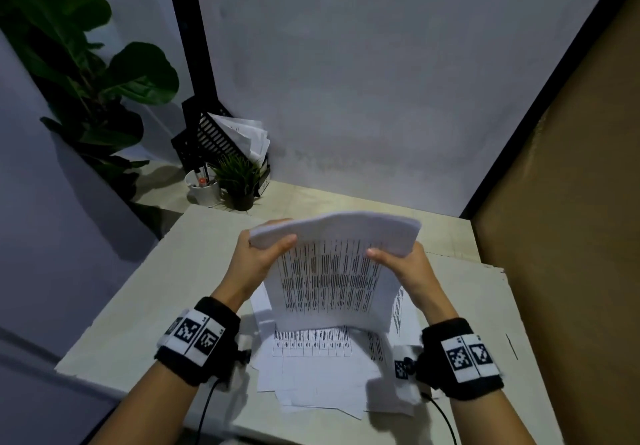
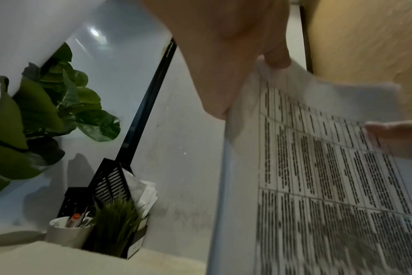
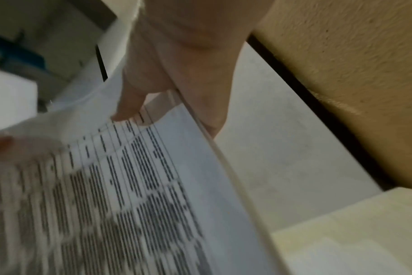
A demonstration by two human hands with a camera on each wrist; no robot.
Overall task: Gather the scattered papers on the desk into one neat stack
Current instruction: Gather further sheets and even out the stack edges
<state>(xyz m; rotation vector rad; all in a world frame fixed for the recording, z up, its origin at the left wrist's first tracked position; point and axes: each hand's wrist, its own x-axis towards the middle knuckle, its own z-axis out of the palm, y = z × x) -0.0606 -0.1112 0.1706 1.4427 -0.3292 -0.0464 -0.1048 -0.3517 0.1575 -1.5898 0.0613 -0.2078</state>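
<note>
Btwn both hands [image 1: 408, 268]: upright paper stack [image 1: 332, 271]

- The stack of papers [image 1: 332, 271] stands on edge between the two hands, the left hand [image 1: 258, 261] at its left side and the right hand [image 1: 405, 268] at its right.
- Loose sheets [image 1: 318, 372] lie on the desk [image 1: 138, 292] below and nearer than both hands.
- Beyond the left hand, at the desk's far left corner, stand a pen cup [image 1: 203, 186] and, to its right, a small potted plant [image 1: 239, 181].
- The file rack [image 1: 211, 136] stands behind those two.
</note>
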